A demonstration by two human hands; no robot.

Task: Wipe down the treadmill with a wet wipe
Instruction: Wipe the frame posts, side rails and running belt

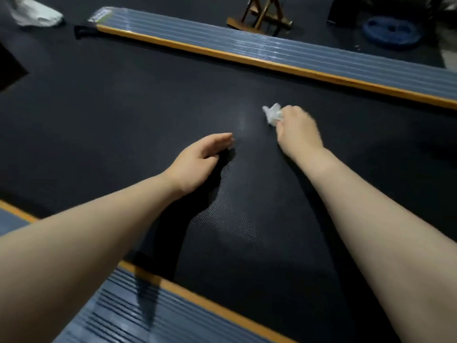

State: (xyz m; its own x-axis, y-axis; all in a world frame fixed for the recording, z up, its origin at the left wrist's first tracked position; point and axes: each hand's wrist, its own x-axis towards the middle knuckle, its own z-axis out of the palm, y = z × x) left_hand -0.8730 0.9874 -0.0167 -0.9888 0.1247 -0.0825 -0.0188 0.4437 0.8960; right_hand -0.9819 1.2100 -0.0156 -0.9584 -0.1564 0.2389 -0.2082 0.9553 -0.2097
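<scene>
The treadmill's black textured belt [123,107] fills the middle of the view. Grey ribbed side rails with orange edging run along the far side [272,49] and the near side [153,318]. My right hand [298,127] grips a crumpled white wet wipe [272,114] and holds it down on the belt, right of centre. My left hand [200,159] rests on the belt to the left of it, fingers relaxed and pointing right, holding nothing. A faint shiny patch [242,123] lies on the belt between the two hands.
Beyond the far rail a wooden stand [259,18] and a blue round weight plate [392,32] sit on the dark floor. A white object [37,13] lies at the top left corner. A dark block [10,68] stands at the left edge.
</scene>
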